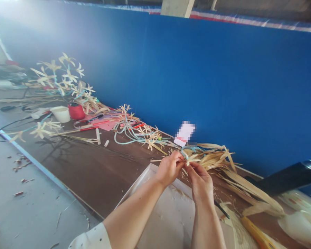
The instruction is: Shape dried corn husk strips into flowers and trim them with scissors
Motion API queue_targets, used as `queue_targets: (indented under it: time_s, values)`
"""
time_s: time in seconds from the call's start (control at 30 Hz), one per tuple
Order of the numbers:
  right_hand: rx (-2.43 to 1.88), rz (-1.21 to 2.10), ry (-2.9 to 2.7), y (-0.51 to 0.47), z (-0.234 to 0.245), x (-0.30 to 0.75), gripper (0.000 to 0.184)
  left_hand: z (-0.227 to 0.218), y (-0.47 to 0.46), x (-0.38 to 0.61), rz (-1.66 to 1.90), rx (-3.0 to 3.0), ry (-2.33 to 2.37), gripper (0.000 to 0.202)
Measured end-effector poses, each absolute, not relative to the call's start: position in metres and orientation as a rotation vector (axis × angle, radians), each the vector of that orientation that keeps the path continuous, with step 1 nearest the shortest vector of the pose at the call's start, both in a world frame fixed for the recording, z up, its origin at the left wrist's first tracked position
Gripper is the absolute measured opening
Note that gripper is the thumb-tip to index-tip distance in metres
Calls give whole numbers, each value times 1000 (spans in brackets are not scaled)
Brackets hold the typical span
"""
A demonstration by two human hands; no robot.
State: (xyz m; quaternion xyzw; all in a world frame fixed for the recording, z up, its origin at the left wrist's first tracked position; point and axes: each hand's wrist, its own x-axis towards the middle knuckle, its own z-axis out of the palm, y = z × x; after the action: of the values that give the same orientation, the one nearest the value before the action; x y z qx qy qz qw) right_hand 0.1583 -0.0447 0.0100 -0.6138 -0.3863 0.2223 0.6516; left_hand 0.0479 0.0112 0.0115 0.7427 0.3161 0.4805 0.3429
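Fingertips of my left hand (171, 167) and my right hand (200, 180) meet above the far edge of a shallow white box lid (168, 214). Both hands are closed in a pinch around a light blue stem (185, 153) with a small pale tip. The fingers hide part of it, and how the tip is fixed is too small to tell. Just behind my right hand lies a bundle of dried, straw-coloured husk strips (212, 157). Left of my hands, pale star-shaped flowers (150, 141) rest beside coiled light blue tubing (123, 141).
Farther left stand a white cup (60, 114), a red thread spool (76, 111) and a cluster of husk flowers (67, 74). A yellow-handled tool (257, 233) and a dark cylinder (291, 178) lie at right. A blue wall panel (209, 79) closes off the table's back.
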Motion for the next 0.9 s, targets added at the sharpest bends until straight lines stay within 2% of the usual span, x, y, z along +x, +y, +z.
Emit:
queue_targets:
  time_s: [0.6, 0.9]
  values:
    - [-1421, 534, -900, -44, 7, 161, 43, 6, 12, 51, 1254, 1853, 786, 12]
    - [-1489, 416, -892, -45, 12, 157, 41, 4, 15, 52, 1297, 1772, 759, 10]
